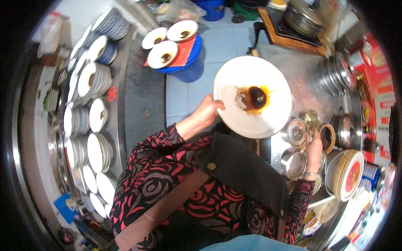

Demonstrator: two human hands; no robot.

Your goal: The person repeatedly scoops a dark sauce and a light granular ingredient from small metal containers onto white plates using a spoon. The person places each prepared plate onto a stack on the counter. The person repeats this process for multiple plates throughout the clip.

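Observation:
My left hand [207, 110] grips the rim of a white bowl [232, 116], thumb on the inner side. Dark brown sauce [257, 98] lies in the bowl's middle, with reddish-brown seasoning and a pale powder patch around it. On the right, my right hand [313, 147] is over a group of seasoning containers, its fingers close to a round container with yellowish contents [310, 118]. Beside them stand a metal container [296, 132] and an open metal pot [294, 165]. Whether those fingers hold a spoon or anything else is hidden.
Three sauced white bowls [163, 54] rest on a red board [183, 51] over a blue bin [188, 73]. Stacked white dishes [100, 150] fill the left steel counter, near red-handled scissors [112, 94]. A lidded tub [344, 175], stacked metal bowls [337, 75] and a pot [303, 20] stand right.

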